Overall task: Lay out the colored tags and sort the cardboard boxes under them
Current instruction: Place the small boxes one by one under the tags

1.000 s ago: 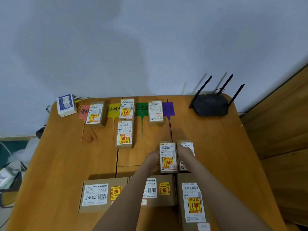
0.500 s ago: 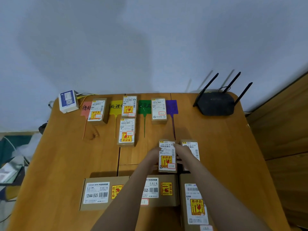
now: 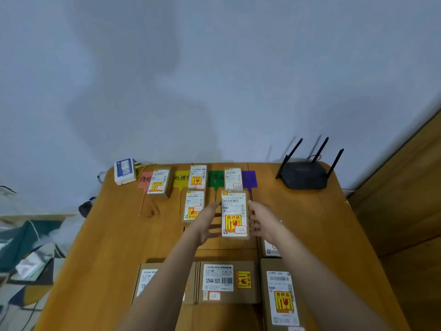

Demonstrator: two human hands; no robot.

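Four colored tags lie along the table's far edge: red, yellow, green and purple. Small cardboard boxes lie by them: one beside the red tag, two right of the yellow tag, one between green and purple. Another small labelled box is raised above the table, just below that last one. My left hand holds its left side and my right hand its right side. One more small box lies half hidden under my right forearm.
Three larger boxes lie at the near edge, at left, middle and right. A black router with three antennas stands at the far right corner, a white device at the far left. A wooden panel rises at right.
Both hands have lifted the small box off the table and carried it away from me, toward the row of tags. The box beside it stayed put.
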